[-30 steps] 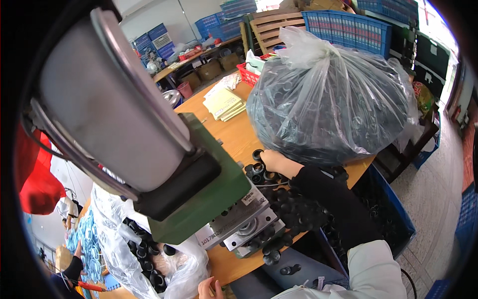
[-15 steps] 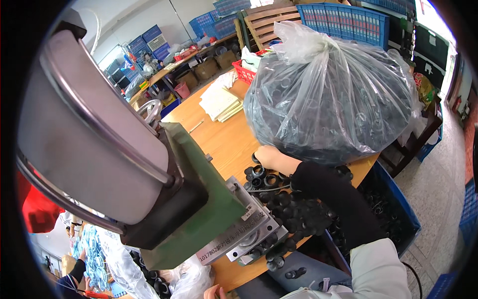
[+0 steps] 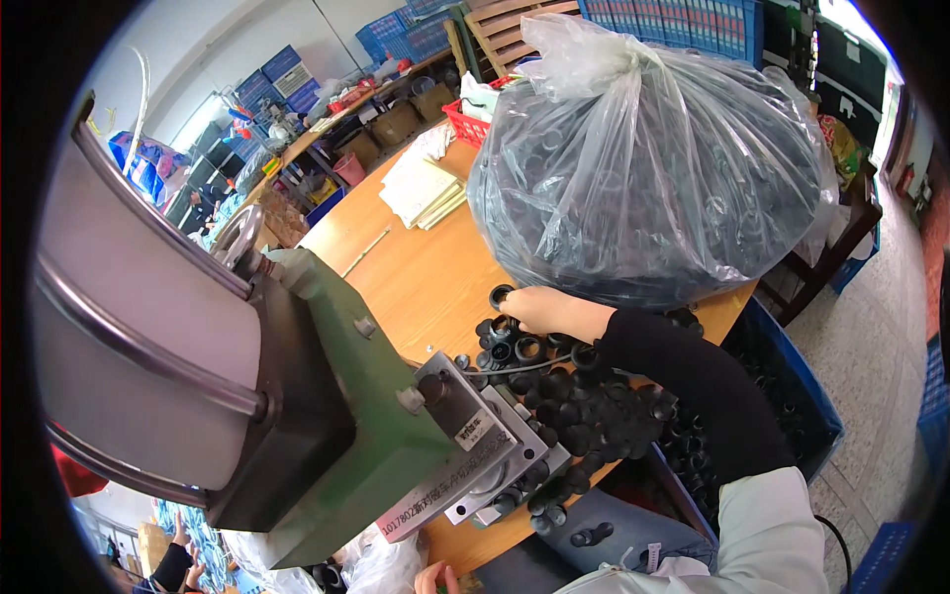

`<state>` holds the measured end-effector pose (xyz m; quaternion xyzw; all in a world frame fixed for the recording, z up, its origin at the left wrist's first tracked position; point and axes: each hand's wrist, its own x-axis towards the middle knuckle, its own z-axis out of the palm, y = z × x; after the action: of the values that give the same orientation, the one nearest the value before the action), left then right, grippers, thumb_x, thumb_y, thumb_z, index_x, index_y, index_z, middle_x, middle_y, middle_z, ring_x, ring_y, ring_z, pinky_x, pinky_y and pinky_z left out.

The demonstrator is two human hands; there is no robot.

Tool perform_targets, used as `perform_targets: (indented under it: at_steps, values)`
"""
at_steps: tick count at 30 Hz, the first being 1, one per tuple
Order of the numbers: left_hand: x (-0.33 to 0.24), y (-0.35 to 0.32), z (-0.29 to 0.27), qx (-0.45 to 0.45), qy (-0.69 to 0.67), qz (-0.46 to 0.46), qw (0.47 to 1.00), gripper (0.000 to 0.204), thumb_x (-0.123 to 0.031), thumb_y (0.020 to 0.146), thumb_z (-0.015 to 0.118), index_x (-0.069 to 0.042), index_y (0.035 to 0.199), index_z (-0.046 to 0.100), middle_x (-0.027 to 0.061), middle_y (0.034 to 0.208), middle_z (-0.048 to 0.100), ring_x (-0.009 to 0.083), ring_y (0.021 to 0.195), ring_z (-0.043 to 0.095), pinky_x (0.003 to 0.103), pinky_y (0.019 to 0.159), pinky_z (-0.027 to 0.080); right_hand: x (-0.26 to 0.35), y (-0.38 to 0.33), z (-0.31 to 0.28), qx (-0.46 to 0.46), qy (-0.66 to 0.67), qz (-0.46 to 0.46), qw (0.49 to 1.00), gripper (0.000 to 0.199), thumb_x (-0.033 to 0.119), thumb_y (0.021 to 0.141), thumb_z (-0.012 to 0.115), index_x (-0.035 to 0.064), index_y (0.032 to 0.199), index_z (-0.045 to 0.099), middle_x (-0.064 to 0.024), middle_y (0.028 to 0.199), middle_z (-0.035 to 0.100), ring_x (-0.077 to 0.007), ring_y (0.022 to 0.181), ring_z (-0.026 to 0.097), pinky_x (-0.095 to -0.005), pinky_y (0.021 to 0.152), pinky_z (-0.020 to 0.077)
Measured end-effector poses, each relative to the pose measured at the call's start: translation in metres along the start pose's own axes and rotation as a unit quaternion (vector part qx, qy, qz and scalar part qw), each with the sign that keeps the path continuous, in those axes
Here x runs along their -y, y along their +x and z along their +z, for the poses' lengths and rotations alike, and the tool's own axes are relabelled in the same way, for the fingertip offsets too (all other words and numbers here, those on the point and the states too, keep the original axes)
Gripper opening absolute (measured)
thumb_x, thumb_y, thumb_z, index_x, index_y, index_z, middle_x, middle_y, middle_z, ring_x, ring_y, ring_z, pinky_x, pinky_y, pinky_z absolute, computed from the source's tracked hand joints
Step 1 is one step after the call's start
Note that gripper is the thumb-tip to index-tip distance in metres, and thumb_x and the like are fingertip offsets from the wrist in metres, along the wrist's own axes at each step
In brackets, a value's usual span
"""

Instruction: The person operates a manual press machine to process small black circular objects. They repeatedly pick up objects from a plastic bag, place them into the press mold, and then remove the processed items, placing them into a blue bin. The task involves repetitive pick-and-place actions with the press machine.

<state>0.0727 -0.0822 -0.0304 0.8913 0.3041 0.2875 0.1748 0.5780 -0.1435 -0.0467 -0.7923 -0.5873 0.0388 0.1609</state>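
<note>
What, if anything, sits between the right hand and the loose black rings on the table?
Nothing visible does. The right hand already rests on the heap of black rings beside the clear bag. The green press stands to its left, off that path. Whether the fingers are closed on a ring is hidden.

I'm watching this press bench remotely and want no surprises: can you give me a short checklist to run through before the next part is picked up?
1. Right hand on the loose black rings: ok, it rests at the pile's far edge.
2. Left hand clear of the green press: ok, low at the table edge.
3. Grip on a ring: cannot tell, fingers hidden.
4. Clear bag of rings steady: ok, sits on the wooden table.
5. Press fixture empty: cannot tell.
</note>
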Motion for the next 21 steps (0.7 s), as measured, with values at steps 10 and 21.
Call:
perform_targets:
  at_steps: [10,21]
  values:
    - [-0.002,0.003,0.001,-0.006,0.004,0.011,1.000,0.011,-0.001,0.081,0.068,-0.001,0.091,0.066,0.0135,0.089,0.066,0.0266,0.080,0.063,0.034,0.074,0.050,0.000,0.044,0.000,-0.249,-0.082,0.030,0.965,0.009,0.003,0.079,0.052,0.0034,0.087,0.054,-0.0148,0.082,0.060,-0.0303,0.077,0.064,-0.0395,0.064,0.0531]
    - [0.003,-0.003,0.003,0.014,0.005,0.008,1.000,0.011,-0.002,0.080,0.068,-0.001,0.091,0.066,0.0136,0.089,0.067,0.0278,0.082,0.064,0.035,0.075,0.051,-0.012,0.030,0.030,-0.077,-0.052,0.120,0.988,0.023,0.002,0.075,0.055,-0.0040,0.094,0.065,-0.0216,0.097,0.065,-0.0318,0.089,0.065,-0.0378,0.074,0.0533]
